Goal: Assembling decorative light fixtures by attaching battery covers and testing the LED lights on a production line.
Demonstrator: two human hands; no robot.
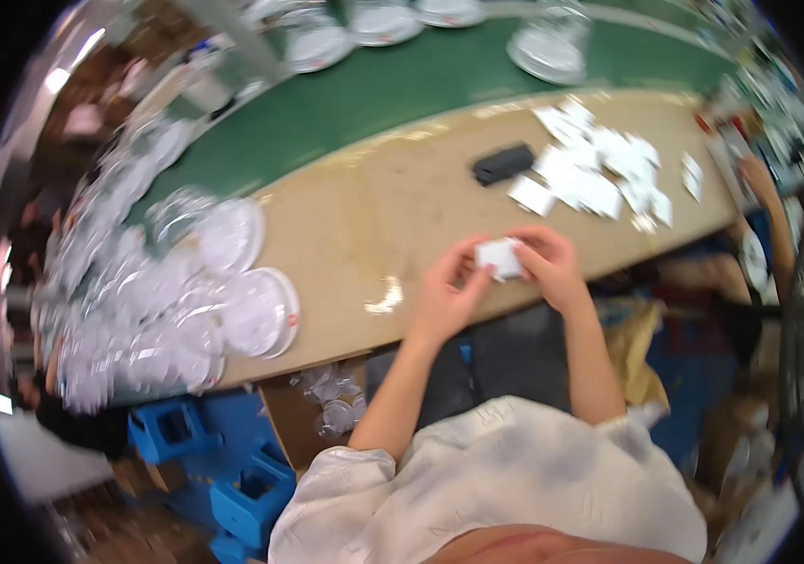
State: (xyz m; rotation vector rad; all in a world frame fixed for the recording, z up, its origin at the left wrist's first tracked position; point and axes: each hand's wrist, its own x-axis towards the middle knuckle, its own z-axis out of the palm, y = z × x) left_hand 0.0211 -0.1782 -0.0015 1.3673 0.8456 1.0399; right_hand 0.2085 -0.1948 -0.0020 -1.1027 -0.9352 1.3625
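Both my hands meet over the near edge of the tan table, holding a small white square piece [499, 257] between them. The fingers and thumb of my left hand [449, 289] close on its left side. My right hand [552, 268] grips its right side, thumb on top. Whether it is a single layer or a small stack, I cannot tell. Beyond my right hand lies a loose pile of similar white square pieces [576, 169]. To the left of that pile rests a black oblong object [504, 164] whose kind is unclear.
Clear plastic domes with white round bases [256, 315] crowd the table's left end. Another dome [551, 47] stands on the green strip [402, 80] behind. A cardboard box [284, 414] and blue stools [256, 493] are below at left. Another person's arm [769, 202] shows at right.
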